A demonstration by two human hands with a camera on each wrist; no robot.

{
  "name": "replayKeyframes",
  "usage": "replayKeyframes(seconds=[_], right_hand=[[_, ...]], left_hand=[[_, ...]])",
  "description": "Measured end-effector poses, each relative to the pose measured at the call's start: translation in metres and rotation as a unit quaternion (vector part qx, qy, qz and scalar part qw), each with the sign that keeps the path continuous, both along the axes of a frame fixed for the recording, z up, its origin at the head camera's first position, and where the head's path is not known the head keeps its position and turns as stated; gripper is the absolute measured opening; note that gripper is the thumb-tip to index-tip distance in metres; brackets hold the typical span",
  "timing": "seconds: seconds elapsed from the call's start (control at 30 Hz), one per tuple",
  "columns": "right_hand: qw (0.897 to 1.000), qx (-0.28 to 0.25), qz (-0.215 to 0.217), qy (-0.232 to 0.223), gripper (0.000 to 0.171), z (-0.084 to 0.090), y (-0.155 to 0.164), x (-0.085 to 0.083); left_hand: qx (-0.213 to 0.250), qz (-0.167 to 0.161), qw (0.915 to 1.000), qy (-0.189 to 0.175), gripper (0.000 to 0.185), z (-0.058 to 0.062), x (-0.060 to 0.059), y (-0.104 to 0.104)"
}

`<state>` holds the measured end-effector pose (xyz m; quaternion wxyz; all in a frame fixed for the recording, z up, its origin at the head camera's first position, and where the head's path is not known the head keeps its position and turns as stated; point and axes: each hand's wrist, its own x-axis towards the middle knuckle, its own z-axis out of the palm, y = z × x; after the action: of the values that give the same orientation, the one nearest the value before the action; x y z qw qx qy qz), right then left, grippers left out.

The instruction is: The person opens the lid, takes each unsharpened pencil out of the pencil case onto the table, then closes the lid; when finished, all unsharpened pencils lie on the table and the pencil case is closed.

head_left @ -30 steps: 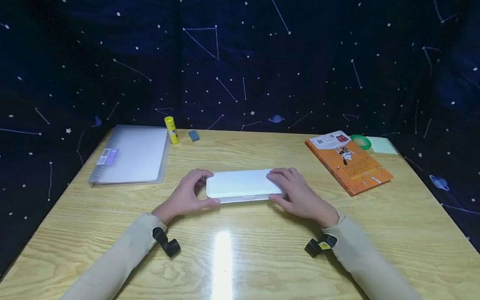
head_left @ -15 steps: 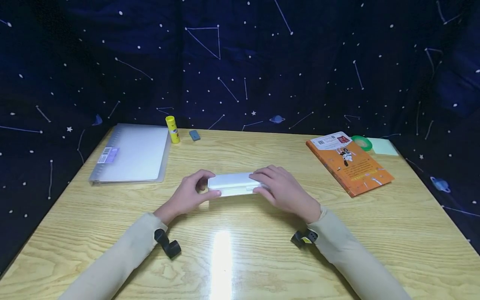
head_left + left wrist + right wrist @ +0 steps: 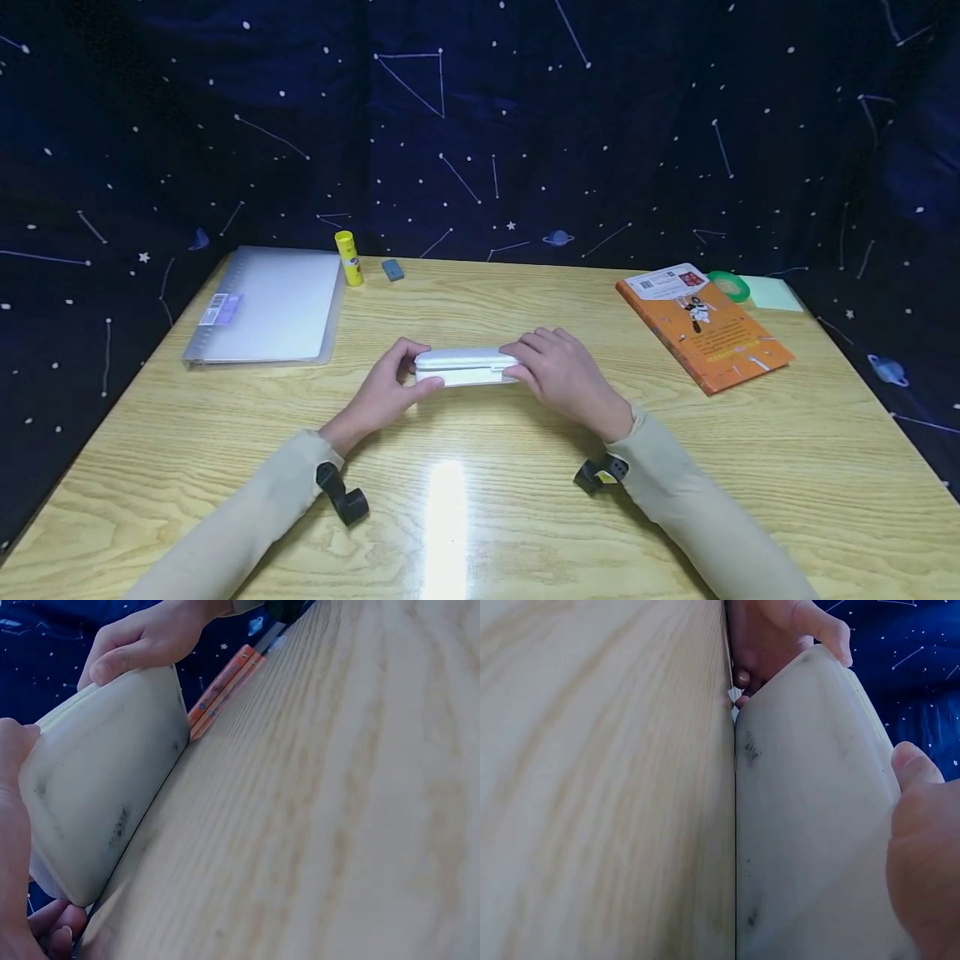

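1. The fingers of the left hand [image 3: 384, 390] are curled around the left end of the white case [image 3: 467, 367], with the thumb on the near side and the other fingers on the far side, so this hand grasps the case.
2. The fingers of the right hand [image 3: 564, 379] are curled over the top of the right end of the case, and this hand also grasps it.
3. The case is tipped up on its long edge near the middle of the wooden table [image 3: 480, 517], between the two hands; in the wrist views its lower edge touches the table.
4. Both arms wear beige sleeves, and a small black camera hangs under each wrist.
5. At the far left of the table lies a translucent binder [image 3: 262, 307], and just beside it stand a yellow glue stick [image 3: 348, 257] and a small grey eraser [image 3: 392, 269].
6. At the far right lies an orange book [image 3: 703, 326], and behind it are a green tape roll [image 3: 728, 284] and a pale green notepad [image 3: 772, 293].
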<state>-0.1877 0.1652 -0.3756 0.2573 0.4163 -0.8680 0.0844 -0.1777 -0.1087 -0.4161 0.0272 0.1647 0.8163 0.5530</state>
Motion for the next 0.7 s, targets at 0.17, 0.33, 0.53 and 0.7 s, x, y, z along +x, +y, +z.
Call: replayKeyframes(seconds=[0.17, 0.33, 0.53, 0.7], right_hand=[[1.000, -0.004, 0.001, -0.017, 0.061, 0.000, 0.002, 0.002], [0.998, -0.016, 0.012, -0.062, 0.056, -0.004, 0.008, 0.005], [0.997, -0.032, 0.015, -0.063, 0.058, 0.004, 0.010, 0.001], [0.994, -0.033, -0.014, -0.104, 0.034, 0.021, 0.008, -0.011]], left_hand=[[-0.003, 0.008, 1.0000, 0.001, 0.048, 0.000, 0.002, 0.000], [-0.001, 0.003, 1.0000, -0.001, 0.056, -0.002, 0.002, -0.003], [-0.020, -0.009, 0.9998, 0.003, 0.077, -0.001, 0.003, -0.004], [-0.068, -0.011, 0.9973, 0.023, 0.102, -0.001, 0.003, -0.002]])
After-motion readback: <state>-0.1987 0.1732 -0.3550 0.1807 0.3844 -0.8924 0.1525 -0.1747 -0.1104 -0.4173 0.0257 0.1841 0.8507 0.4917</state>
